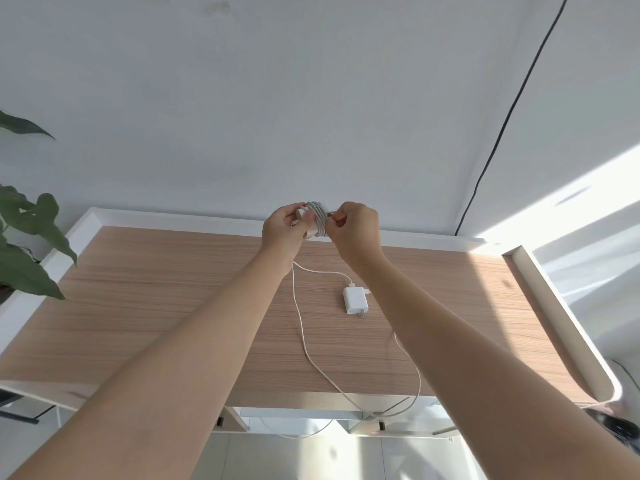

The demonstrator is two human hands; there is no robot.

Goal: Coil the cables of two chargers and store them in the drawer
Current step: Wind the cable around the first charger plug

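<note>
White cable turns wrap the small white charger block point(313, 221) I grip in my left hand point(282, 233); my right hand point(353, 226) pinches its cable end, finishing this coil. Next: second white plug-in charger point(355, 300), lying uncoiled on the wooden table point(173, 299) below my right wrist.

Both bare forearms are stretched from the lower corners of the frame toward its upper centre, where the hands are brought close together. The left hand point(282, 230) is curled closed with its palm turned rightward. The right hand point(355, 228) is pinched shut, knuckles raised.
</note>
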